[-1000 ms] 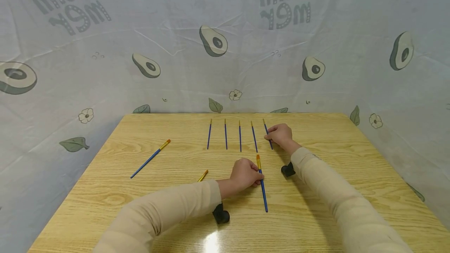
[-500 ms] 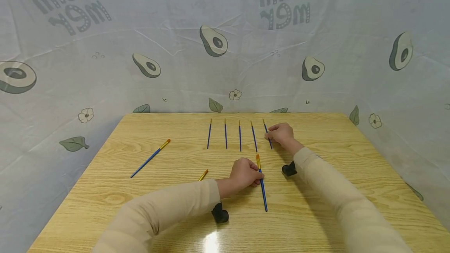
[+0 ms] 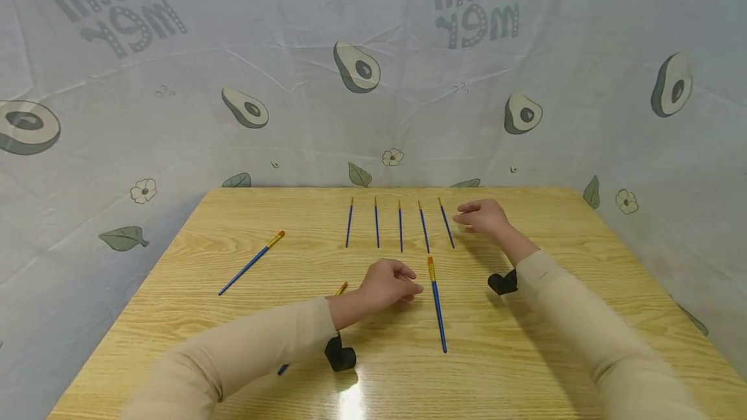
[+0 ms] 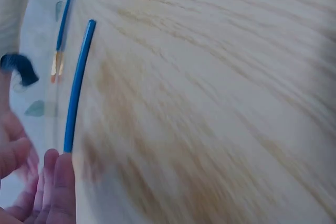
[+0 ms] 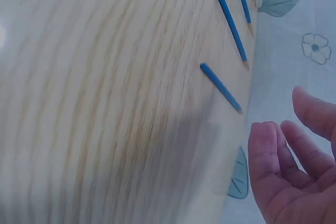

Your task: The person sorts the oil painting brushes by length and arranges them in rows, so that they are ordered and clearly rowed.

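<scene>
Apparently loose brush [image 3: 251, 264]: far left on the table [image 3: 548, 225], slanted, bristles to the far side; its angle matches no line-up, so likely just resting there.
Half-hidden brush [image 3: 341, 288]: below the left sleeve [image 3: 251, 342], bristle end out one side, handle tip the other; whether sleeve touches it, cannot tell.
Row of thin brushes [image 3: 400, 225]: five near the far edge, handles to the near side, gaps between, probably so each lies separately. Right wrist view catches four.
Left hand [image 3: 388, 282]: thumb and fingers parted, pinching nothing, just beside the wide brush [image 3: 438, 306].
Wide brush: flat, nearer than the row, bristles to the far side, roughly matching the tilt of the rightmost thin brush [image 3: 446, 223]. Head view shows a gap to the hand; left wrist view hides the bristles behind fingers, leaving the handle bare.
Right hand [image 3: 483, 216]: right of the rightmost thin brush, apart, holding nothing; right wrist view shows the thumb-to-fingertip gap better than head view. Clearance likely avoids nudging the row.
</scene>
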`<state>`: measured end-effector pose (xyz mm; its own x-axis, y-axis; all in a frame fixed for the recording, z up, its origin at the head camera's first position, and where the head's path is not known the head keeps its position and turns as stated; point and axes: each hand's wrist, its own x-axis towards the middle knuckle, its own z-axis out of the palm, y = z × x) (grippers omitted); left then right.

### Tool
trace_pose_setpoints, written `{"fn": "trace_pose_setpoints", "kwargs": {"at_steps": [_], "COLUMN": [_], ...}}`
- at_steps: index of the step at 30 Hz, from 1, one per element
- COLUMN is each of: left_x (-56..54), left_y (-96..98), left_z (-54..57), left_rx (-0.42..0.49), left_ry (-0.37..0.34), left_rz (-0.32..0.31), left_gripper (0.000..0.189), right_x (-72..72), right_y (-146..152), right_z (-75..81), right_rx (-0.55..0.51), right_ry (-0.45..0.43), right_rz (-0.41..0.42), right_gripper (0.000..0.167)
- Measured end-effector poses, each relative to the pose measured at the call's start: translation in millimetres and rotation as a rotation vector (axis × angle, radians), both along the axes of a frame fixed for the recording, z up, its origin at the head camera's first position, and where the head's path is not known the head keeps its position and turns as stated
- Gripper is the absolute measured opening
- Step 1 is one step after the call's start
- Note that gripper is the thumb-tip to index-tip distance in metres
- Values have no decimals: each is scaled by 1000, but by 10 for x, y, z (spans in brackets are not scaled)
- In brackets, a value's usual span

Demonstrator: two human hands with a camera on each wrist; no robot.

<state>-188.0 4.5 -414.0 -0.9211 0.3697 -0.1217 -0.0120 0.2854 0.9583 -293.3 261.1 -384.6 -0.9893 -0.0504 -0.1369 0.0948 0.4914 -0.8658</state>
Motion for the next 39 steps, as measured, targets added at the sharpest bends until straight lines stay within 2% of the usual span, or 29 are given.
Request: {"fn": "trace_pose_setpoints", "kwargs": {"at_steps": [6, 12, 19, 22, 26, 33, 36, 39], "left_x": [-11, 11, 50, 75, 104, 125, 120, 117], "left_y": [-365, -677, -962, -1084, -1236, -1459, -1540, -1607], "left_z": [75, 160, 187, 184, 165, 95, 49, 2], "left_rx": [-45, -52, -209, -254, -292, -321, -304, -282], "left_ry": [73, 135, 368, 418, 440, 497, 484, 438], "left_rz": [-53, -107, -146, -150, -144, -141, -133, -115], "left_gripper": [28, 33, 32, 33, 35, 39, 40, 41], "right_x": [161, 287, 503, 636, 798, 1015, 1082, 1133], "right_y": [117, 241, 409, 484, 597, 778, 840, 915], "right_z": [131, 213, 214, 212, 196, 102, 51, -6], "right_rx": [63, 98, 141, 178, 205, 195, 176, 157], "right_ry": [31, 40, 80, 110, 147, 173, 181, 175], "right_rz": [69, 102, 136, 122, 99, 119, 124, 128], "right_gripper": [47, 49, 49, 47, 47, 50, 50, 50]}}
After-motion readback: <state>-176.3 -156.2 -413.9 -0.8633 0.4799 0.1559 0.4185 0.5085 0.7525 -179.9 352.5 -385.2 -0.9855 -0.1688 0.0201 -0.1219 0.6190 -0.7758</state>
